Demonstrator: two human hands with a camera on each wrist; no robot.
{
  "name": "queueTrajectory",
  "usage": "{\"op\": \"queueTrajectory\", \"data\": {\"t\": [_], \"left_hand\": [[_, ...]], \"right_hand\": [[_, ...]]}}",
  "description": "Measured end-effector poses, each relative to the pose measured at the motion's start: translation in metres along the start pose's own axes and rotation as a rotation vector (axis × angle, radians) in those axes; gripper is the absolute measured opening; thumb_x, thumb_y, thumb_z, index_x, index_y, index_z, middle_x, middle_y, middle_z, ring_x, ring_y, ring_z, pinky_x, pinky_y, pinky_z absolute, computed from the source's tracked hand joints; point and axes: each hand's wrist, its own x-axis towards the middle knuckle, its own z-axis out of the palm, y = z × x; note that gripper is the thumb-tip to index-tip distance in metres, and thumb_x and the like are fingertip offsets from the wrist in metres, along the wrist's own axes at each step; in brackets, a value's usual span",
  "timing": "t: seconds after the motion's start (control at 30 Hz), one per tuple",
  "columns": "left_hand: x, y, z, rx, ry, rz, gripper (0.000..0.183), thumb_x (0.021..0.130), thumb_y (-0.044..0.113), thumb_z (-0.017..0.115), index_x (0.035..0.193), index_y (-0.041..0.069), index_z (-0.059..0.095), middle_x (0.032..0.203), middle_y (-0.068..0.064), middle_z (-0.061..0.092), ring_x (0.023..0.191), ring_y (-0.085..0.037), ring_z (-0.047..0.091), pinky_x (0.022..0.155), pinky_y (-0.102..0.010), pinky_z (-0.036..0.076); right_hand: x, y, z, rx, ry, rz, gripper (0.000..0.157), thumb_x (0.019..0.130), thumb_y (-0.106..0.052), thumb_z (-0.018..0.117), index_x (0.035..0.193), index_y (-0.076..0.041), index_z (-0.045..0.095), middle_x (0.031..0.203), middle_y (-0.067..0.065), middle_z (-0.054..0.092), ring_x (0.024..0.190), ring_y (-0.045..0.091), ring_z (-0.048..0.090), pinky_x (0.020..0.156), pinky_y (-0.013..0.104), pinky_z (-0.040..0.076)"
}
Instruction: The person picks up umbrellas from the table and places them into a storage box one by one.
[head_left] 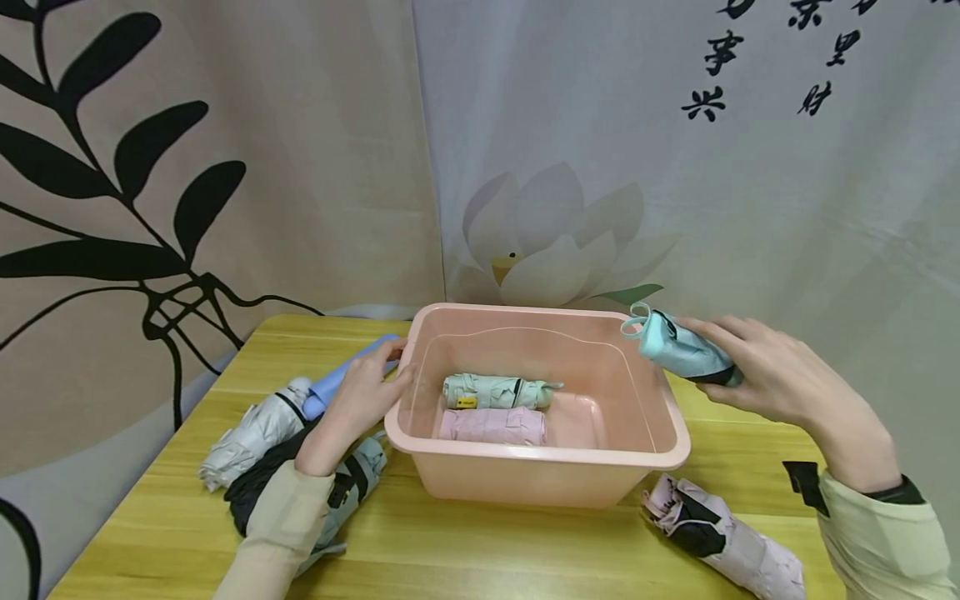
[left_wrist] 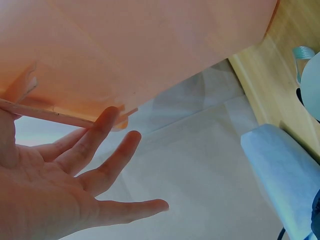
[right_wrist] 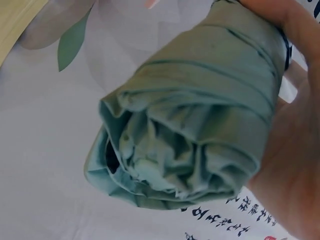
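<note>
My right hand grips a teal folded umbrella in the air by the right rim of a pink plastic basin. The umbrella's wrist loop points toward the basin. In the right wrist view, one end of the rolled teal cloth faces the camera. My left hand holds the basin's left rim; in the left wrist view several fingers spread below that rim. Inside the basin, a mint-green folded umbrella lies beside a lilac one.
Left of the basin lie a silver folded umbrella, a blue one, a black one and a grey-green one. A pale pink umbrella with a black strap lies front right on the wooden table. A printed curtain hangs behind.
</note>
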Motion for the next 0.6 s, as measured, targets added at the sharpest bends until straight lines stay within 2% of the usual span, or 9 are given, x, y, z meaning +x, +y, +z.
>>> {"op": "queueTrajectory", "data": {"t": [0.2,0.6], "left_hand": [[0.000,0.000,0.000,-0.002,-0.001,-0.005,0.046,0.092,0.026,0.050,0.134,0.008,0.044,0.127,-0.018,0.054,0.121,-0.033,0.048,0.094,-0.050,0.043],[-0.001,0.000,0.000,-0.002,0.008,0.014,0.045,0.092,0.026,0.050,0.133,0.007,0.045,0.126,-0.018,0.056,0.120,-0.033,0.050,0.093,-0.049,0.043]], "right_hand": [[0.011,-0.006,-0.004,0.009,-0.010,-0.031,0.074,0.063,-0.023,0.077,0.130,-0.021,0.046,0.103,0.007,0.060,0.090,0.028,0.057,0.064,0.047,0.047],[0.032,-0.018,-0.010,0.017,-0.053,-0.027,0.071,0.066,-0.022,0.074,0.132,-0.023,0.047,0.110,0.004,0.060,0.096,0.026,0.058,0.071,0.046,0.048]]}}
